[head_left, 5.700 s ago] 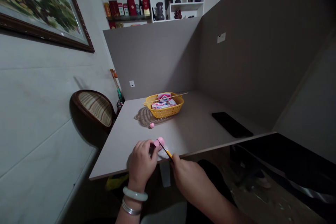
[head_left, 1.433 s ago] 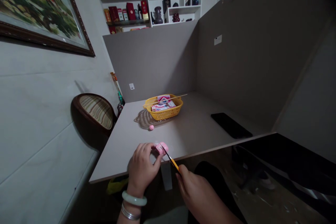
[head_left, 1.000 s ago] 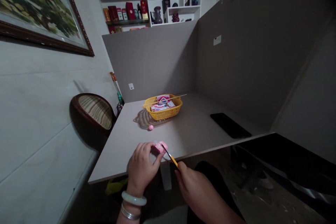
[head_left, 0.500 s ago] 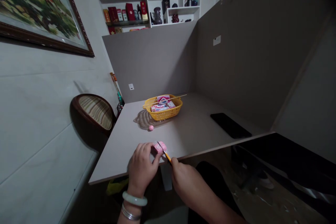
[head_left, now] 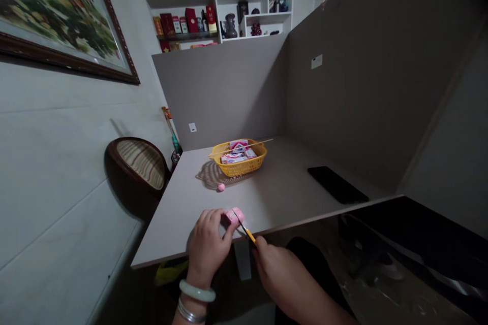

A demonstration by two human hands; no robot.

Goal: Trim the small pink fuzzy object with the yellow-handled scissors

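Near the front edge of the desk, a small pink block with a rounded right end is pinched by my left hand, thumb on the near side and fingers on the far side. My right hand is closed round the yellow handle of a thin-bladed knife. Its dark, narrow blade lies across the block's top near the rounded end; how deep it goes I cannot tell. Beyond the hands, a little pink ball sits on the desk.
A yellow plastic basket stands farther back, with pink and white packages inside and a thin stick across its rim. On the desk at the right lies a flat black object. Grey partitions enclose the back and right.
My right hand and the knife have drawn back slightly toward the lower right, the blade still at the block. My left hand keeps its hold. The whole view has shifted a little.
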